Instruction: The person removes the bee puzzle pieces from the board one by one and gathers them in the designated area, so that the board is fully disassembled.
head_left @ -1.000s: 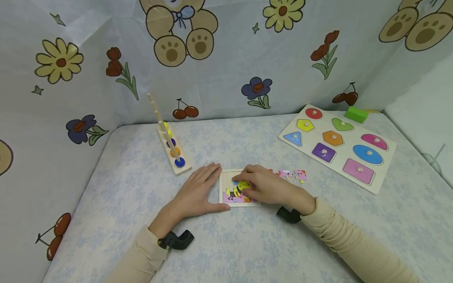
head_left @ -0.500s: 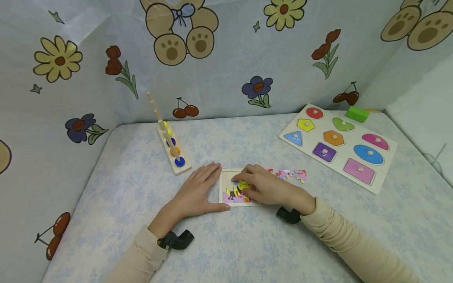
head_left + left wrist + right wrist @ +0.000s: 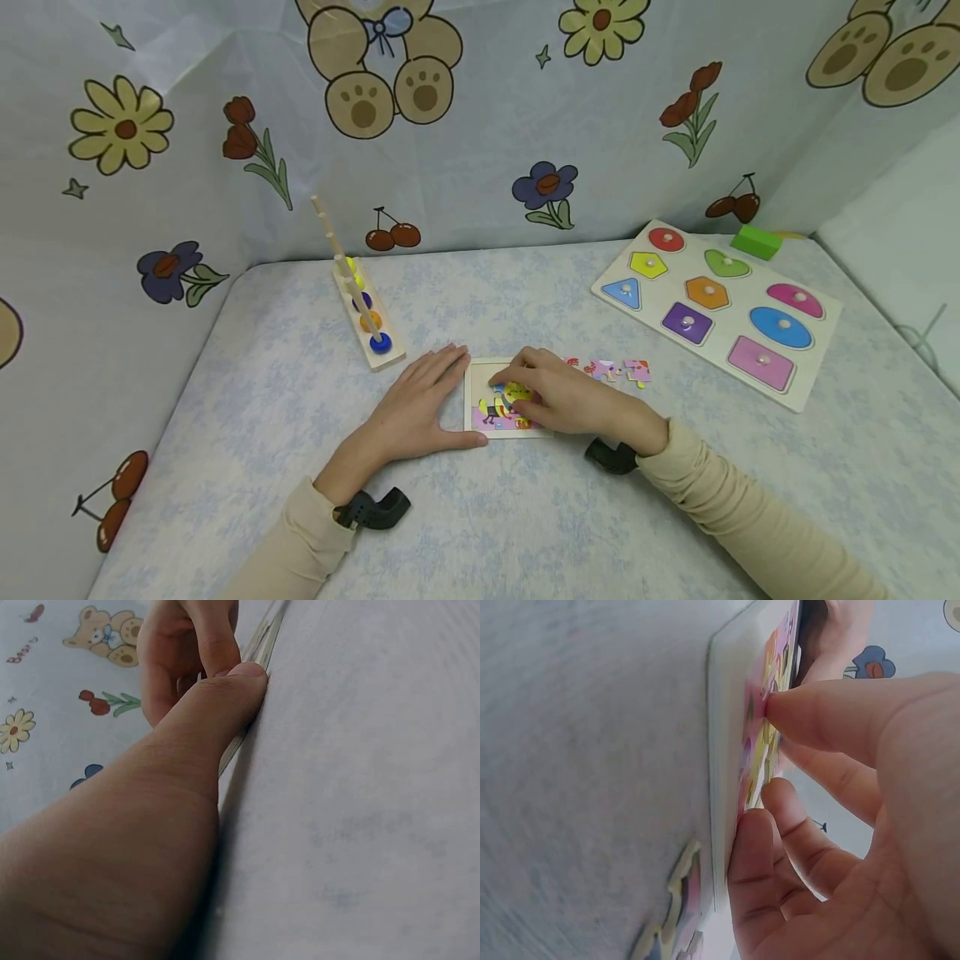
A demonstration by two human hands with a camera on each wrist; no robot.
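Observation:
A small wooden jigsaw puzzle tray (image 3: 468,404) lies flat, partly filled with a yellow and black striped bee-like picture on pink; its upper left shows bare wood. My left hand (image 3: 420,408) rests spread at the tray's left side, thumb along the near edge. Over the tray's right half, my right hand (image 3: 558,392) pinches a yellow puzzle piece (image 3: 517,390) between thumb and fingers. In the right wrist view the thumb (image 3: 795,712) and fingertips press close to the picture. My right hand hides much of the tray's right side.
Several loose pink puzzle pieces (image 3: 637,372) lie right of the tray, partly behind my right hand. A pegged wooden stand with coloured rings (image 3: 381,343) stands at back left. A knobbed shape board (image 3: 720,325) and a green block (image 3: 756,242) are at back right.
The yellow piece under my right fingers shifts and tilts slightly, and its black stripe looks paler. My right fingertips edge a little to the left. My left hand stays still.

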